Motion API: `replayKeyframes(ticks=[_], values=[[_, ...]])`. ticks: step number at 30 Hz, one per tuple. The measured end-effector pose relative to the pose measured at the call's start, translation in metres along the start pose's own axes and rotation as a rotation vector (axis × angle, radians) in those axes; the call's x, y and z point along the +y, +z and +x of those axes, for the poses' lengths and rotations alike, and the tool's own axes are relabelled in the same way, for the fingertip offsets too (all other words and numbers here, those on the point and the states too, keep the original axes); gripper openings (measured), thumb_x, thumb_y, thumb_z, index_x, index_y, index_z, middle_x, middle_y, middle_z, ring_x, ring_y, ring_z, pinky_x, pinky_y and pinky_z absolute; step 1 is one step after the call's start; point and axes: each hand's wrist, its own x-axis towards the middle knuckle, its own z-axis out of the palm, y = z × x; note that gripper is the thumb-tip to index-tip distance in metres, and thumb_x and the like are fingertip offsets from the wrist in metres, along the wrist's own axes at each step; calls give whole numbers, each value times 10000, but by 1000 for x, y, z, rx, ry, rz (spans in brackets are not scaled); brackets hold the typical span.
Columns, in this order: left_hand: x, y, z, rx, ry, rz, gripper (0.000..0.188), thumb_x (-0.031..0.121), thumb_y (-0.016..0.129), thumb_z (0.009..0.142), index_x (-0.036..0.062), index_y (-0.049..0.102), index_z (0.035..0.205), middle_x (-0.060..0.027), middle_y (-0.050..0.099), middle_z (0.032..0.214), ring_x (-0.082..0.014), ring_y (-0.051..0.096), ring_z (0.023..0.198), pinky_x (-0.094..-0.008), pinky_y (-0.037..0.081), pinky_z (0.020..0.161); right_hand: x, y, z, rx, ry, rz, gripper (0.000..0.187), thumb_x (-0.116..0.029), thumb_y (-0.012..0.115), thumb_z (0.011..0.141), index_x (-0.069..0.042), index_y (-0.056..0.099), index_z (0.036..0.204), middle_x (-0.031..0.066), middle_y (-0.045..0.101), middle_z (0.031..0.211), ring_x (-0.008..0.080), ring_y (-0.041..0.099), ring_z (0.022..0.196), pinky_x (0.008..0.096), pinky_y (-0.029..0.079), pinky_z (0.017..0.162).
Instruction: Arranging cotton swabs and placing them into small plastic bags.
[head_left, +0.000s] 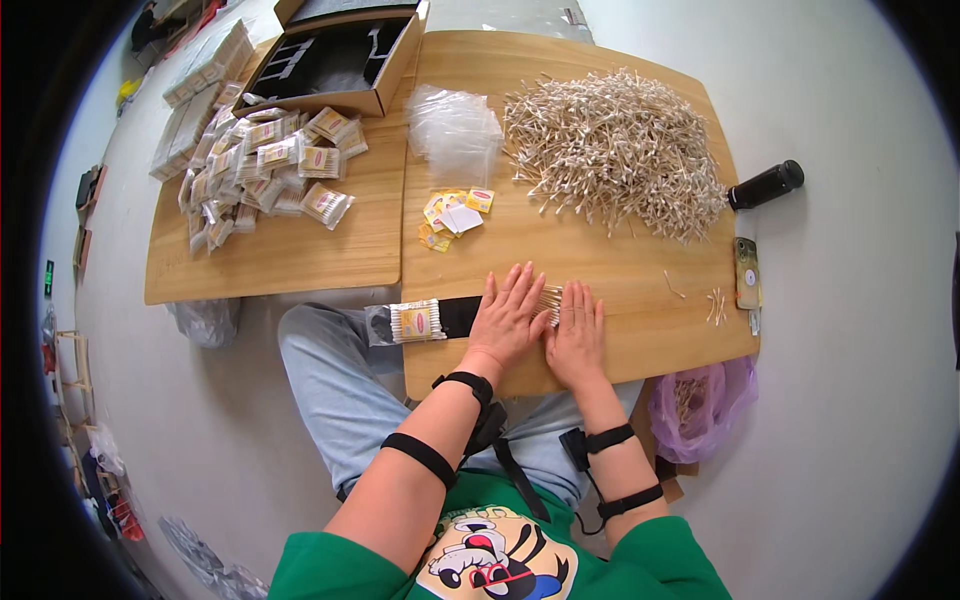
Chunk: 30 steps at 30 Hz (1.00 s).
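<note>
My left hand [508, 318] lies flat with fingers stretched, over the right end of a black strip [460, 316] and against a small row of cotton swabs [550, 300]. On the swabs' other side rests my right hand [576, 335], its fingers straight and close together. The swabs show between the two hands, partly hidden under them. Left of my left hand, a clear bag [378, 325] filled with swabs and a yellow-and-white card [416, 321] sits at the strip's left end, over the table edge.
Beyond my hands are a big heap of loose swabs [625, 150], clear empty bags [455, 130] and yellow cards [437, 212]. Packed swab bags [270, 160] pile up left by an open carton [395, 75]. A black bottle [768, 185], a phone [747, 272] and a purple bag [715, 415] are right.
</note>
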Motion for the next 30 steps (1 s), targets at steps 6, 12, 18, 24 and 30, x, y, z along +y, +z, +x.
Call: replayKeyframes(ticks=[6,12,18,24,30], values=[[0,3,0,-4,24,58,625,479,397,988,103,373,1487,-75,292,1579,-211,212,1478,-495,94,1204,8,-2,18,-4,-90,-16,680,-283,546,925,3,295,1488,183,334,1535,319,282,1442,541,176,1176],[-1,2,-3,-18,24,69,631,448,404,990,74,343,1494,-90,275,1585,-228,218,1477,-489,108,1202,1,-6,5,-30,-102,-67,654,-307,535,934,-30,327,1489,175,329,1542,312,284,1443,550,153,1178],[0,-2,-3,10,32,39,608,428,419,987,91,366,1490,-101,263,1588,-238,216,1478,-489,109,1199,-5,-11,7,-59,-58,-93,651,-354,512,939,-40,348,1485,172,326,1546,304,264,1454,539,141,1182],[0,-4,-3,-58,69,73,573,409,428,987,116,399,1479,-108,248,1594,-252,202,1482,-495,109,1196,-4,-8,8,-63,-38,-78,662,-340,517,932,-38,334,1492,161,318,1554,297,253,1460,539,137,1182],[2,-2,-2,-53,20,62,567,404,420,991,117,398,1479,-115,232,1598,-278,183,1485,-503,102,1195,-8,-6,12,-46,-9,-93,682,-343,530,923,-51,321,1502,158,317,1556,296,251,1461,550,133,1180]])
